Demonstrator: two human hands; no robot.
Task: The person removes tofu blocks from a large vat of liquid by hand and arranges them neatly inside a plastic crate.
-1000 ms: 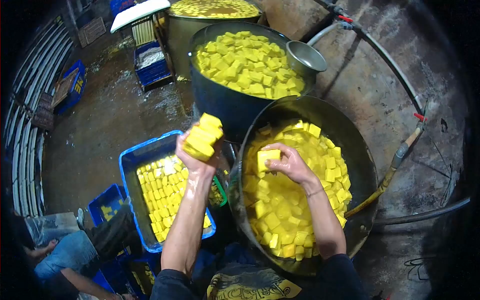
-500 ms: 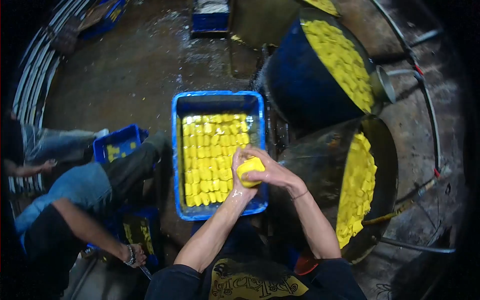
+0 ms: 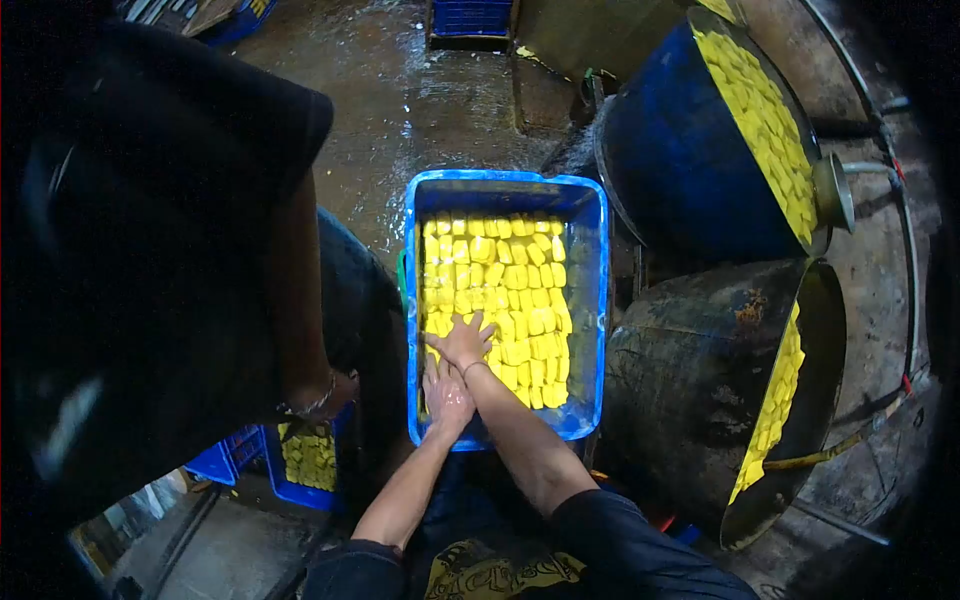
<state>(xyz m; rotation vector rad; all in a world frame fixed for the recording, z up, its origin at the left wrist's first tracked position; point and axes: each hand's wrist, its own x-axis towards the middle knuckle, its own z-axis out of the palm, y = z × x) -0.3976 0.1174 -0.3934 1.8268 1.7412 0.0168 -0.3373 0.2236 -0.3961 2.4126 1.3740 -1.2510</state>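
A blue plastic tub (image 3: 604, 300) stands in front of me, its bottom lined with rows of small yellow tofu-like blocks (image 3: 535, 300). My right hand (image 3: 463, 342), palm down with fingers spread, rests on the blocks at the tub's left side. Just below it, my left hand (image 3: 448, 400) reaches to the lower-left blocks with its fingers stretched out. My right wrist, with a thin band on it, lies against the left fingers. Neither hand is wrapped round a block; what lies under the palms is hidden.
Two large dark vats, an upper one (image 3: 650, 140) and a lower one (image 3: 690, 370), hold many yellow blocks at my right. A person in dark clothes (image 3: 190, 200) leans in close on the left, above a smaller blue crate (image 3: 300, 492) of blocks. Wet floor (image 3: 370, 120) lies beyond.
My hands held a yellow block between them over the tub's right side; they are now down among the blocks at its lower left. The person on the left has come much closer.
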